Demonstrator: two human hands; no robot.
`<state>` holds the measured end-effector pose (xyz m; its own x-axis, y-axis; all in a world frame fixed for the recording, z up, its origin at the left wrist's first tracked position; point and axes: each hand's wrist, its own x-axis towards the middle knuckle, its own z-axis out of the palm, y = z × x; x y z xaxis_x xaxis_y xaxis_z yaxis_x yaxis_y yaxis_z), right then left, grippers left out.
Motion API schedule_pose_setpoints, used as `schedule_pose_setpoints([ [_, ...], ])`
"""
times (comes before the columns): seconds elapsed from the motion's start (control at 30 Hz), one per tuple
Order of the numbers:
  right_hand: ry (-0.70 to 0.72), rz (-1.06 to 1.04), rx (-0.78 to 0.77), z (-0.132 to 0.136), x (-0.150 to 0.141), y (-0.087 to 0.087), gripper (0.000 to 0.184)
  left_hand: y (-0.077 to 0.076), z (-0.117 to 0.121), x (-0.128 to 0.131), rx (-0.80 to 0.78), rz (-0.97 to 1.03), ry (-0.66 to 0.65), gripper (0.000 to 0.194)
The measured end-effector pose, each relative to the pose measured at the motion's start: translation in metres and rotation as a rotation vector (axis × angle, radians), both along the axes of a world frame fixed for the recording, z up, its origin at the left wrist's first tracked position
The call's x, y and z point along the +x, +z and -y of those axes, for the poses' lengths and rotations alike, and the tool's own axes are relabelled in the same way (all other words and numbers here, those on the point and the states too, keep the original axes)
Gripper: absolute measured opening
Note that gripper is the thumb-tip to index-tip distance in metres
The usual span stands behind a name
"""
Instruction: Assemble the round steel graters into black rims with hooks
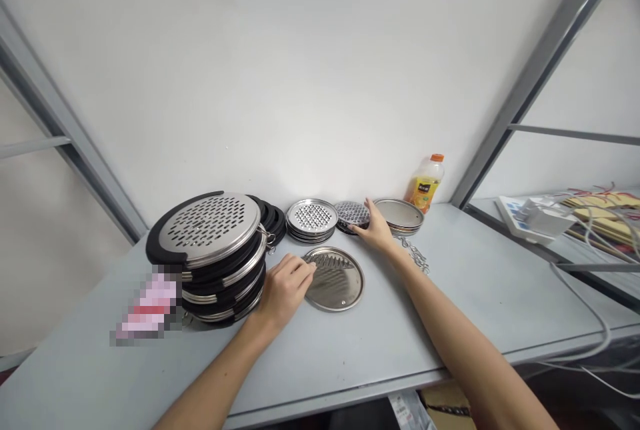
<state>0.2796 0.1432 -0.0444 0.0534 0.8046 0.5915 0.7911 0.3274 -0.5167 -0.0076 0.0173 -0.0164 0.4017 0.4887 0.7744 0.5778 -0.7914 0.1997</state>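
My left hand (289, 285) is closed at the left rim of a round shiny metal dish (340, 287), which lies on the table and mirrors a jagged dark pattern. Farther back, my right hand (374, 231) has thumb and forefinger around the right edge of a dark perforated metal disc (351, 213), the top one of a low pile. Its other fingers are mostly hidden. Between the hands, toward the wall, sits a stack of silver perforated discs (313, 217). Smooth round metal dishes (400, 213) are stacked just right of my right hand.
Left stands a tall stack of perforated round covers with black rims (210, 227), several black rings (274, 220) behind it. Small metal hooks or chain pieces (414, 255) lie right of my forearm. A juice bottle (427, 185) stands by the wall. A power strip (525, 218) sits at the right.
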Motion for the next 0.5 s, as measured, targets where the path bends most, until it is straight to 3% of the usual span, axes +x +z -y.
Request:
schedule_pose_setpoints([
  [0.1,0.063,0.050,0.031,0.019,0.000,0.017,0.086,0.001,-0.002,-0.002,-0.004,0.040,-0.004,0.019],
  [0.23,0.195,-0.104,0.040,0.058,-0.004,0.039,0.058,0.000,-0.002,-0.003,-0.024,0.061,-0.021,0.016],
  [0.33,0.389,-0.068,-0.148,0.079,-0.009,0.041,0.038,-0.004,-0.001,-0.002,-0.040,0.025,-0.036,0.015],
  [0.5,0.530,0.076,-0.305,0.086,-0.014,0.035,0.036,-0.006,0.000,0.000,-0.043,0.017,-0.040,0.014],
])
